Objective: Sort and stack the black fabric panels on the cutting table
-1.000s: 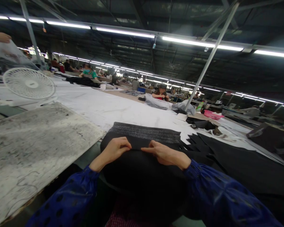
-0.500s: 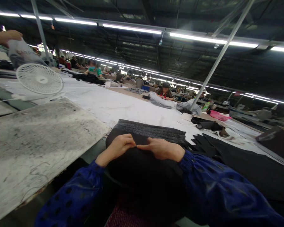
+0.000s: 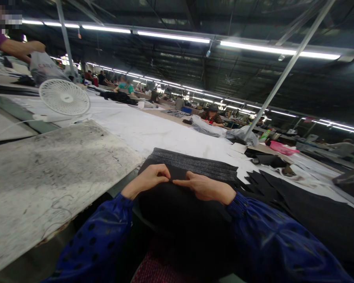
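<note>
Black knit fabric (image 3: 177,204) all over this bench, bunched up right in front of the person in the blue dotted sleeves, with a grey ribbed band (image 3: 194,165) just past it at 12 o'clock. Two hands on it: left hand (image 3: 149,180) and right hand (image 3: 205,188), fingertips nearly meeting in the middle. Both sets of fingers are curled in and pinching the top edge of the black piece, thumbs tucked against it, nothing loose or spread. Can't tell how much cloth is actually between the fingertips, too dark.

One stack of cut black pieces (image 3: 262,184) fans out at about 2 o'clock, just beside the right wrist. One white desk fan (image 3: 64,97) sits way off at 10 o'clock on the long white table (image 3: 153,133). One scuffed grey board (image 3: 47,165) lies at 9 o'clock.

Containers: one pink tray (image 3: 283,148) far off at 1 o'clock, contents too small to make out. One clear plastic bag (image 3: 208,127) near a seated co-worker at 12, stuffed with something pale. Another person's hand (image 3: 35,47) holds a white bag (image 3: 44,67) up at 10 o'clock.
</note>
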A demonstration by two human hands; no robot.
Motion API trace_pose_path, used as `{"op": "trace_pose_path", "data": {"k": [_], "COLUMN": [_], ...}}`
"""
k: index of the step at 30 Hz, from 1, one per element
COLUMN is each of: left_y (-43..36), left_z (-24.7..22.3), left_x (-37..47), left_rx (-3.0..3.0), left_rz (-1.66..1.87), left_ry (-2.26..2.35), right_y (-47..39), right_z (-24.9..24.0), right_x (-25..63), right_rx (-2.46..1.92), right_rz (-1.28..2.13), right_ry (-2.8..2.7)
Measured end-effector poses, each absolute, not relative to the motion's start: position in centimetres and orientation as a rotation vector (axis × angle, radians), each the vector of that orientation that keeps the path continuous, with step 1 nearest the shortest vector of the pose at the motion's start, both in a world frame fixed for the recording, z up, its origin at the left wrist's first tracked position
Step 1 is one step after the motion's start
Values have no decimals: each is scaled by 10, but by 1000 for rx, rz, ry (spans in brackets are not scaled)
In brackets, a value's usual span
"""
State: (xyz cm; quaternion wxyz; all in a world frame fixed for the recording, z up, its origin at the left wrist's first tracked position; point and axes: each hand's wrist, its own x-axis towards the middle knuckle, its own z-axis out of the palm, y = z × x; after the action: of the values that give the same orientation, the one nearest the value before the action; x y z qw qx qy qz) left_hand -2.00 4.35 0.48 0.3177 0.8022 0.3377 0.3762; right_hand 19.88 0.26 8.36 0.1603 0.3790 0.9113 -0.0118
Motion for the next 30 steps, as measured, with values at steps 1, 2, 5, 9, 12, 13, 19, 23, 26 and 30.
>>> {"op": "trace_pose_path", "data": {"k": [1,2,5,9,12,13,19,23,26,30], "left_y": [45,46,47,43,40,39,36,35,37,40], "left_z": [4,4,5,10,13,13,10,9,9,11], "left_x": [-22,-23,-25,-25,-25,-25,-23,-20,-20,-20], "left_rx": [2114,2116,2091,2038,2045,2043,2084,2182,2143,2069], "left_rz": [993,1001,1037,1048,1037,1035,1001,1049,1043,1049], "left_ry": [866,858,887,961,998,994,907,877,941,1054], "right_y": [2,1,0,-1,-1,-1,0,-1,-4,-2], "right_z": [84,84,85,87,88,87,81,80,79,78], "right_x": [198,197,195,191,187,186,189,190,181,167], "right_rx": [1085,1086,1073,1070,1074,1072,1038,1030,1060,1118], "right_rz": [-30,-29,-28,-12,22,36,84,111,167,248], "right_ry": [2599,2594,2591,2601,2566,2550,2576,2575,2532,2542]}}
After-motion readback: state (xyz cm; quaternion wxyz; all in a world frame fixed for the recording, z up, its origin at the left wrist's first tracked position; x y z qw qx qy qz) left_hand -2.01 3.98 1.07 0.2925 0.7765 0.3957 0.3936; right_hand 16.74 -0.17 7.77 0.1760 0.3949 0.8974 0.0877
